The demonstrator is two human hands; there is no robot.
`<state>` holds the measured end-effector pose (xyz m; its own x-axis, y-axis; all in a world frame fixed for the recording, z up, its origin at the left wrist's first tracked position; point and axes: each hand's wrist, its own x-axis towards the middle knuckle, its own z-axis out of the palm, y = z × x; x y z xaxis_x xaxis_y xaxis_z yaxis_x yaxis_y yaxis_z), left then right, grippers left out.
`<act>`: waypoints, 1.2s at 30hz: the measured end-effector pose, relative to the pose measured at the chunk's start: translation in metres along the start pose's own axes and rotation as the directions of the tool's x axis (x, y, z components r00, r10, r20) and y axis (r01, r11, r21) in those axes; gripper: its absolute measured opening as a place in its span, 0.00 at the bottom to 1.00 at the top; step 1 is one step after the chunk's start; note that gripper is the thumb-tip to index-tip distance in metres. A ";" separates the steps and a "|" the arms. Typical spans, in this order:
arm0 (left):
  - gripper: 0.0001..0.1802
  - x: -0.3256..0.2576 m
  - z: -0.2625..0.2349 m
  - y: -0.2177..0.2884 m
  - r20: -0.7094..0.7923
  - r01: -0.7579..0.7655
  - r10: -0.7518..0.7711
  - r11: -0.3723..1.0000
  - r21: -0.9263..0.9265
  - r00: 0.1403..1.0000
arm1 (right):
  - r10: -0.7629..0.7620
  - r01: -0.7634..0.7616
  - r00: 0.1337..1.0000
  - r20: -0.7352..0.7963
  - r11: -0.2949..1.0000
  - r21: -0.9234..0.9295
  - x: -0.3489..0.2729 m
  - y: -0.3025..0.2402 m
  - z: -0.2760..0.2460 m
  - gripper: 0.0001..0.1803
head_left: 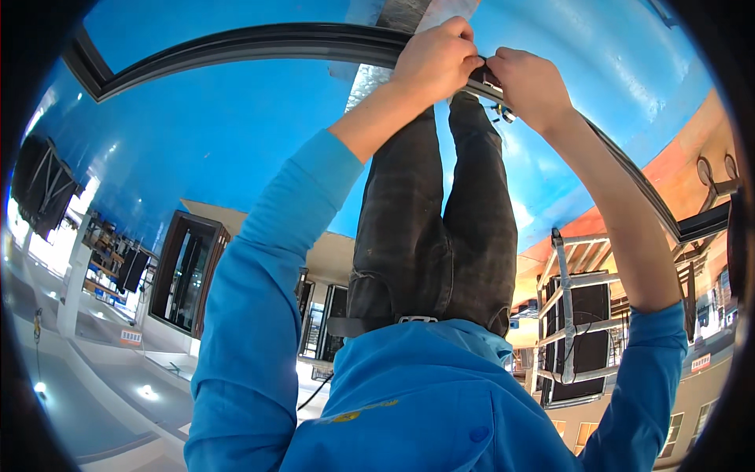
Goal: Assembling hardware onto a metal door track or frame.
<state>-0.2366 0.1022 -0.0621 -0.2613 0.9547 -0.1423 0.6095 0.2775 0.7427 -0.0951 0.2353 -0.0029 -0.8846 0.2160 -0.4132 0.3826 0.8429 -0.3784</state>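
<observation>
Looked down first past a blue long-sleeved top (425, 401), then along dark grey trousers with a belt (432, 236), both close under the camera. Reached out beyond the trouser legs with both arms, sleeves pushed back to the elbow.

Kept the left hand (436, 59) and the right hand (531, 82) side by side, knuckles nearly touching. Held a small dark metal fitting (487, 77) between them, fingers of both hands curled narrow and pinched on it from either side. Could not tell which hand took more of the grip, with most of the fitting hidden under the fingers. Found neither hand nearer, since the fitting lay straight between the two. Noted a little silvery-tipped part (503, 115) poking out just below the right hand.

Had the fitting seated on a long black frame rail (236, 43), long axis apparently along the rail, running from a corner at far left, under the hands, then away to the right. Rested that frame on a glossy blue surface (220, 126), beside a silvery foil strip (373, 79).

Saw, well apart at the edges, a dark-framed window unit (185, 271) and a grey metal rack (578, 315).
</observation>
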 end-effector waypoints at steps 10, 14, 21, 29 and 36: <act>0.05 0.040 -0.064 0.026 0.467 -0.606 0.403 0.645 0.466 0.787 | 0.027 0.026 0.949 0.314 0.986 -0.162 -0.004 0.018 -0.016 0.07; 0.10 0.044 -0.031 0.017 0.399 -0.599 0.451 0.661 0.453 0.799 | 0.004 0.051 0.947 0.321 0.985 -0.164 0.005 0.016 -0.024 0.07; 0.11 0.061 0.025 -0.003 0.690 -0.667 0.419 0.734 0.125 0.591 | 0.003 0.005 0.970 0.242 0.999 -0.033 0.009 0.046 0.029 0.07; 0.10 0.041 -0.025 0.032 0.750 -0.605 0.151 0.700 0.379 0.644 | -0.035 0.044 0.993 0.109 0.996 -0.077 0.015 0.040 0.067 0.12; 0.09 0.013 -0.020 0.030 0.510 -0.466 0.194 0.740 0.484 0.838 | -0.005 0.003 1.000 -0.015 0.995 -0.101 0.009 0.024 0.046 0.12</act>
<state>-0.2370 0.1210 -0.0288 0.2812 0.9085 -0.3090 0.9355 -0.1878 0.2992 -0.0817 0.2351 -0.0536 -0.8904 0.2195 -0.3987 0.3508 0.8891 -0.2939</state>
